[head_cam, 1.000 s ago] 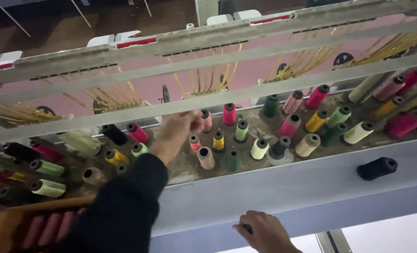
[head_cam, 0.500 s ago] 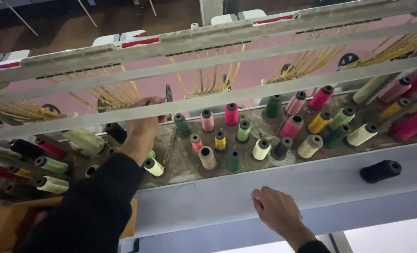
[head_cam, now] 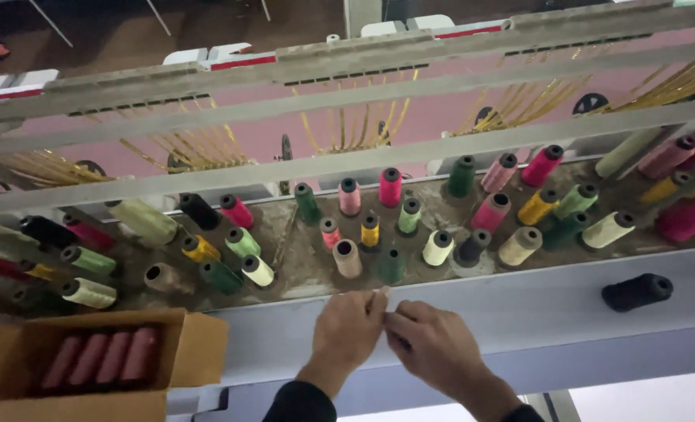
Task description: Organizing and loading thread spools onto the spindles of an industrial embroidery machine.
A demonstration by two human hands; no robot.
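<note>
Head view: your left hand and right hand meet at the grey ledge, fingers pinched together, below the thread spools; what they pinch is too fine to tell.

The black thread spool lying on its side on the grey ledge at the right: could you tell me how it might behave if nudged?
The black thread spool lies on its side, so it would probably roll along the grey ledge when pushed. Nothing visible seems to block it, so it might reach the edge. Its wound thread surface likely gives a decent, non-slippery grip.
</note>
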